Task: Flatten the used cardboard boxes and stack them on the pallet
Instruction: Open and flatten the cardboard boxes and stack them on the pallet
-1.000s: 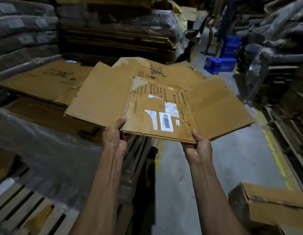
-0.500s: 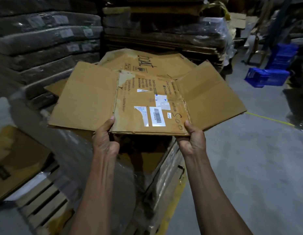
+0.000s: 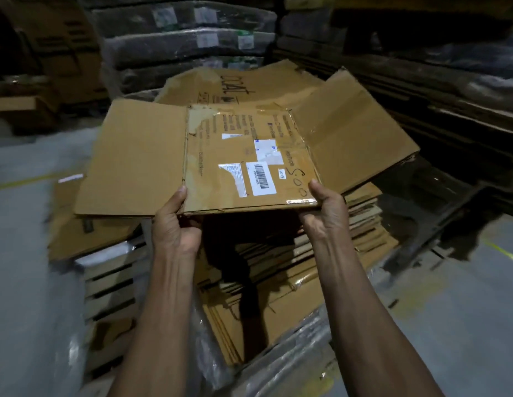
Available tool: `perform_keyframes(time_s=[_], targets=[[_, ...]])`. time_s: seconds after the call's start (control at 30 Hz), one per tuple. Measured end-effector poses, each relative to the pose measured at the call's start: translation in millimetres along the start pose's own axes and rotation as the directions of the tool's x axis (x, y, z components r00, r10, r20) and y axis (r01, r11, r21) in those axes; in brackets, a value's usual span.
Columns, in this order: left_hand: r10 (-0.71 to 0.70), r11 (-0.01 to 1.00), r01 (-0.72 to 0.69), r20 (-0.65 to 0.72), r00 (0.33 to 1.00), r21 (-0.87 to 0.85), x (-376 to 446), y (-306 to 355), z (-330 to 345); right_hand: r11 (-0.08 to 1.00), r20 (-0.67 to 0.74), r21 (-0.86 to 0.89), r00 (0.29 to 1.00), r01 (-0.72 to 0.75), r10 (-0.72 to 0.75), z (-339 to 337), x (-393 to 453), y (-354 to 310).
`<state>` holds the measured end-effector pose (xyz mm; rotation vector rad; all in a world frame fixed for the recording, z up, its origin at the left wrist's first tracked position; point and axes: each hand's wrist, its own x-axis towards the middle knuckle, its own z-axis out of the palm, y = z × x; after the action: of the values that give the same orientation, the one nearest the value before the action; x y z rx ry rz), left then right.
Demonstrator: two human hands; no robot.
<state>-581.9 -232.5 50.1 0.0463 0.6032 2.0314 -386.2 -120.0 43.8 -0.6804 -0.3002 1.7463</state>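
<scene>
Between our hands we hold a flattened box point(image 3: 249, 159), level and raised above the stack point(image 3: 278, 270) on the pallet point(image 3: 112, 285). Our left hand point(image 3: 175, 224) grips its near edge at the left corner, thumb on top and fingers curled underneath. Our right hand point(image 3: 325, 207) grips the same edge at the right corner, thumb on top beside a handwritten "500". Both flaps are spread wide, one to the left and one angled up to the right. On the middle panel we see a barcode label point(image 3: 261, 179), a torn white label to its left and another white sticker above, with clear tape shining along the edges.

Under the box, the stack of flat cardboard lies in rough layers, edges uneven, with a dark shadow across its middle. Its top sheet point(image 3: 235, 84) shows beyond the box, printed with large dark lettering. Plastic wrap point(image 3: 278, 362) hangs loose around the near side of the stack. We see the pallet's wooden slats at the lower left, on a grey floor point(image 3: 28, 253) marked with yellow lines. Behind the stack stand wrapped bundles point(image 3: 192, 41) with white labels, and more dark stacked goods fill the right side.
</scene>
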Motion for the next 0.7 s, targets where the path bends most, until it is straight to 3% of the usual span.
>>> perform_keyframes(time_s=[0.13,0.27,0.37,0.47,0.57,0.7], targets=[[0.058,0.997,-0.057,0.009,0.998,-0.058,8,-24,19,0.997,0.071,-0.052,0.996,-0.058,0.062,9,42,-22],[0.07,0.994,-0.08,-0.13,0.989,-0.07,26,-64,25,0.996,0.038,-0.079,0.998,-0.046,0.049,-3,81,-37],[-0.067,0.998,0.067,-0.301,0.951,-0.008,39,-107,18,0.988,-0.14,-0.144,0.989,-0.06,0.04,-23,107,-38],[-0.217,0.973,0.231,-0.457,0.862,-0.026,44,-133,3,0.926,-0.275,-0.32,0.955,-0.198,0.11,-50,120,-33],[-0.271,0.949,0.315,-0.484,0.832,0.009,45,-139,-11,0.855,-0.318,-0.445,0.939,-0.268,0.129,-67,127,-34],[-0.32,0.884,0.436,-0.464,0.826,0.168,41,-142,-11,0.853,-0.327,-0.481,0.944,-0.201,0.038,-64,128,-41]])
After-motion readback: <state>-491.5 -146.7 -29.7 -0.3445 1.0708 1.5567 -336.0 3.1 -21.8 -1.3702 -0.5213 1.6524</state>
